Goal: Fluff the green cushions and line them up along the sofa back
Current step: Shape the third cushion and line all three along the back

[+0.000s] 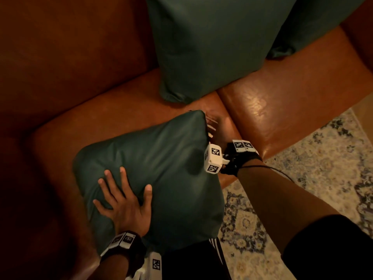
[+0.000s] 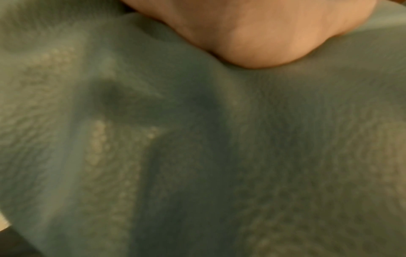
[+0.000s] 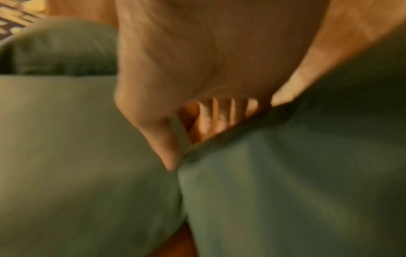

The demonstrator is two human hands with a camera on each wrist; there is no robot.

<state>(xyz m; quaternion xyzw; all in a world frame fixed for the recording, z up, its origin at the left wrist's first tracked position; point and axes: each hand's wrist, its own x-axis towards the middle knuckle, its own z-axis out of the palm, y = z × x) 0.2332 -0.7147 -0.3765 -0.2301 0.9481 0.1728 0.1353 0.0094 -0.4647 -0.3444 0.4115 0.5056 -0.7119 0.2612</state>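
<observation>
A dark green cushion [image 1: 165, 158] is up off the brown leather sofa seat [image 1: 272, 118], held between my two hands. My left hand [image 1: 123, 199] lies flat on its near face with the fingers spread. My right hand [image 1: 217, 128] presses straight fingers against the cushion's far right edge. In the left wrist view my palm [image 2: 252, 34] sinks into green fabric [image 2: 197, 156]. The right wrist view is blurred: my right hand [image 3: 197, 69] sits between two bulges of green fabric [image 3: 307, 173]. A larger green cushion [image 1: 212, 43] leans upright on the sofa back [image 1: 70, 47].
Another green cushion [image 1: 323, 23] stands at the far right behind the large one. A patterned rug [image 1: 302, 188] covers the floor in front of the sofa. The left half of the seat [image 1: 50, 148] has nothing on it.
</observation>
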